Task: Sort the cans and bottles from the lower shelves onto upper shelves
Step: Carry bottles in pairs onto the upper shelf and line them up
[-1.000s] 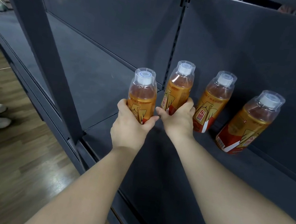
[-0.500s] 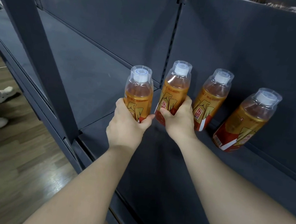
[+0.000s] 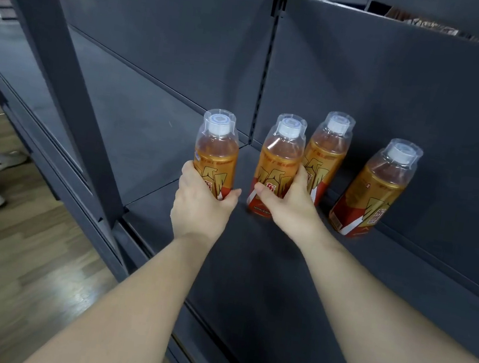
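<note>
Grey shelf [image 3: 253, 277], hands [image 3: 198, 209] round bottles [image 3: 216, 155]

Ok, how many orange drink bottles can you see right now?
4 bottles: first in the left hand, second in the right hand, third close behind it, fourth farther right, standing alone. None seem hidden.

The character 东 stood on the orange label of the second bottle from the left [image 3: 278, 168], at the centre of the frame. The far-right bottle [image 3: 373, 193] bore 东 too, with blurred characters beneath. The leftmost bottle [image 3: 215, 157] showed only part of it. The fine print was unreadable.
</note>
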